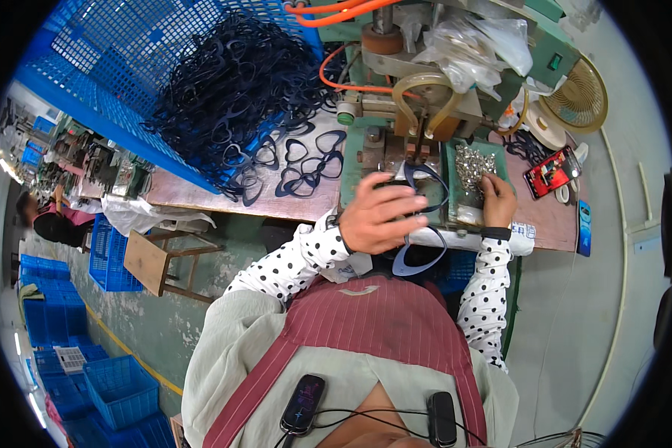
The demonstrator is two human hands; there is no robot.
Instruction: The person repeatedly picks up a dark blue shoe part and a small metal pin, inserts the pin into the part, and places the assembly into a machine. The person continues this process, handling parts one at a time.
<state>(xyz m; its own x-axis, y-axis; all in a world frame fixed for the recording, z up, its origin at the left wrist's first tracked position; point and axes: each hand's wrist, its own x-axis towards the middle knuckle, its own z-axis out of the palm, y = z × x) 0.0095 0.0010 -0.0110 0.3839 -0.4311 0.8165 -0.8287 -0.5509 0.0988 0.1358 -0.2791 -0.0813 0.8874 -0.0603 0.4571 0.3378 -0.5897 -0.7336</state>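
Note:
A dark blue spectacle-shaped frame (420, 263) lies across the work edge of a green bench press (428, 97). One of its rings is under the press head and the other sticks out toward my apron. My left hand (382, 215), slightly blurred, has its thumb and index finger closed at the frame's bridge; the other fingers are raised. To the right, my right hand (499, 201) pinches its fingertips at the edge of a green tray (467, 200) of small shiny metal pieces (474, 166). Whatever those fingertips hold is too small to make out.
A blue basket (119, 127) heaped with dark frames (235, 82) stands at the far left; several loose frames (306, 166) lie beside the press. On the right are a red-screened phone (552, 172), a blue packet (584, 228) and a fan (577, 95). A wooden stool (147, 261) stands left.

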